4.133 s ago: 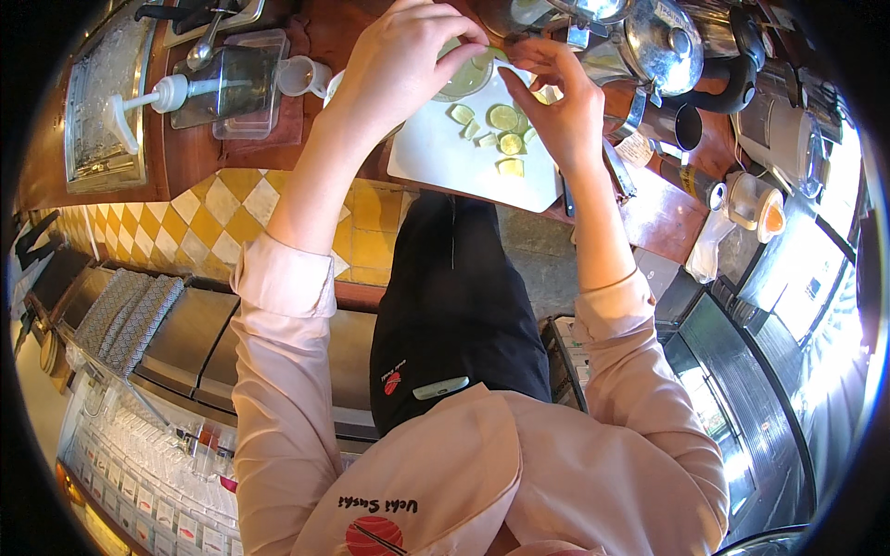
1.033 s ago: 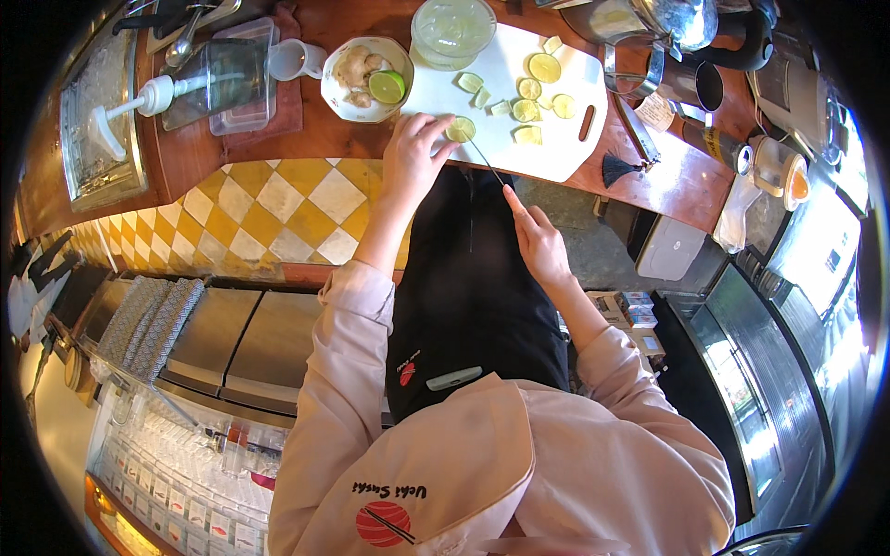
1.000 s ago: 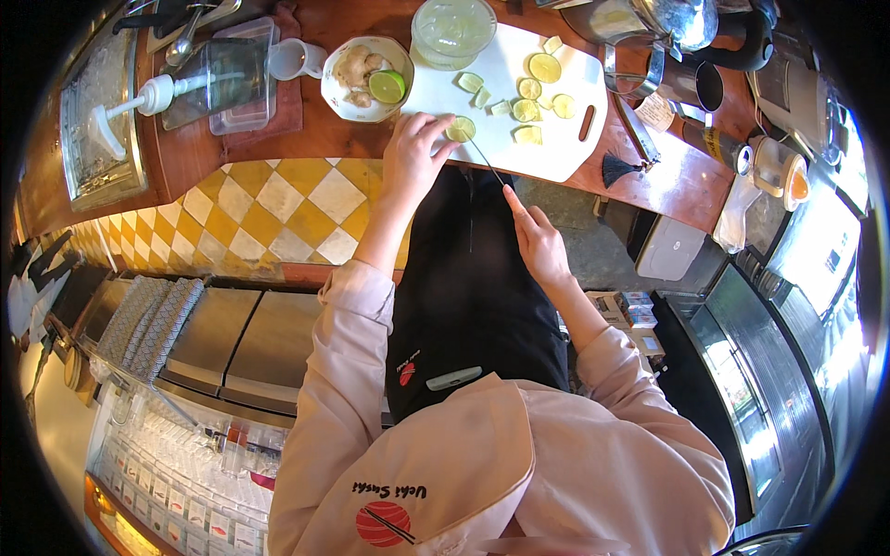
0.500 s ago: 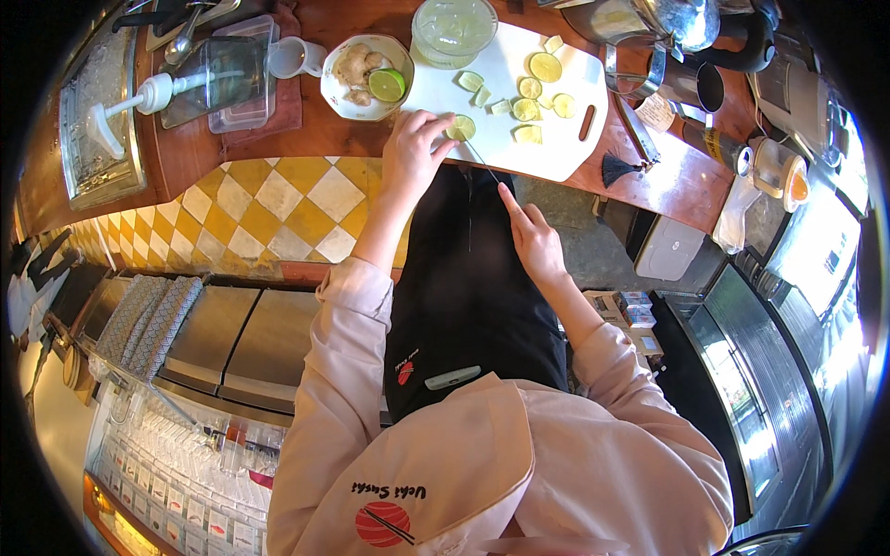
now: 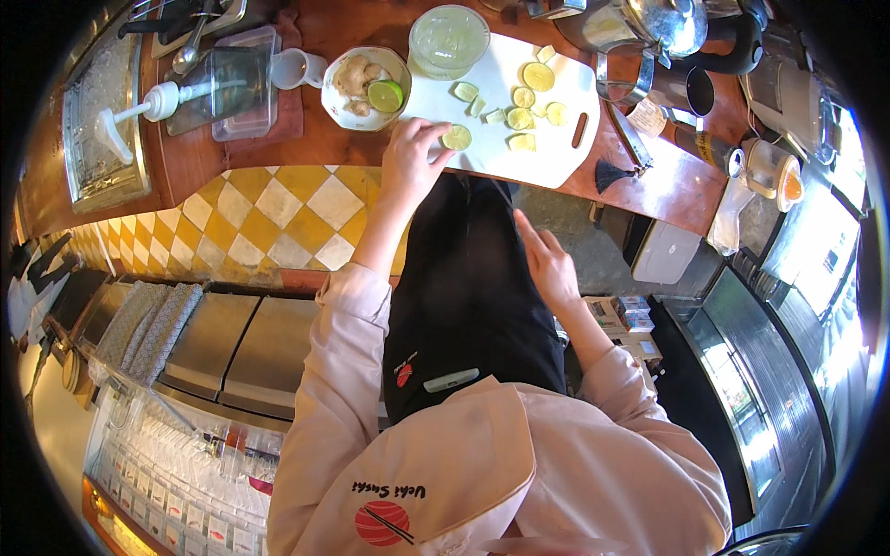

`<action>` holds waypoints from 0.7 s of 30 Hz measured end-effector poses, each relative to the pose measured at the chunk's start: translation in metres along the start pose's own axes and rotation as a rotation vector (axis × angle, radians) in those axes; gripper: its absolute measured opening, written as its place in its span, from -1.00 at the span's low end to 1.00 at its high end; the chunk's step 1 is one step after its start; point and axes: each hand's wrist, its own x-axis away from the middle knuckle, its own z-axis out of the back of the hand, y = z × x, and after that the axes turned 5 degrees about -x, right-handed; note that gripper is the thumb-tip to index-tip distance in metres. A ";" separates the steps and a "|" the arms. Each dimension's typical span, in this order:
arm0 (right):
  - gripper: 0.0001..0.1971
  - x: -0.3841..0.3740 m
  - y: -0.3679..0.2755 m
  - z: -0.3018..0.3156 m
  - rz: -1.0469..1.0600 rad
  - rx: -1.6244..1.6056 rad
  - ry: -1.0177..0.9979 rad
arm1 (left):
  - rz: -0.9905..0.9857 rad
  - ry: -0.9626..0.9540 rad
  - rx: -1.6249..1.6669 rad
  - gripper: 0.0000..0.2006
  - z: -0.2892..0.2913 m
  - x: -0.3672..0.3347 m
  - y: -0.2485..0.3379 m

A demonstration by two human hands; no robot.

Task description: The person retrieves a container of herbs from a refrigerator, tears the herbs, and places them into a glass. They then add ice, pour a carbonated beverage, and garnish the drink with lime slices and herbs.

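Note:
At the near edge of the white cutting board (image 5: 556,169), my left hand (image 5: 413,165) pinches a cut lime piece (image 5: 456,138) at its left side with thumb and fingers. My right hand (image 5: 549,264) is lower and to the right, off the board, its index finger stretched forward along a knife; the blade is barely visible against the dark trousers, and the handle is hidden in the hand. Lime slices (image 5: 538,76) and small wedges (image 5: 466,92) are scattered over the board. A patterned bowl (image 5: 345,119) left of it holds ginger (image 5: 354,74) and a lime half (image 5: 385,95).
A clear glass container (image 5: 450,39) stands on the board's far left part. A white cup (image 5: 297,69), plastic tub (image 5: 260,125) and pump dispenser (image 5: 161,100) are to the left. Right of the board are a metal kettle (image 5: 669,26), a tasselled object (image 5: 616,174) and a can (image 5: 734,162).
My right hand has drawn back toward me and slightly right, taking the knife away from the lime piece. My left hand stays at the lime. The view has shifted slightly.

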 end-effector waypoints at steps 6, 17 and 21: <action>-0.64 -0.052 0.058 0.025 -0.032 -0.014 0.569 | -0.002 -0.015 -0.041 -0.71 0.000 -0.002 0.009; -0.66 -0.120 0.087 0.046 0.082 0.029 0.580 | 0.451 -0.242 0.652 -0.78 0.005 0.013 0.004; -0.70 -0.120 0.045 0.057 0.023 0.126 0.720 | 0.451 -0.078 1.010 -0.79 0.055 -0.003 0.052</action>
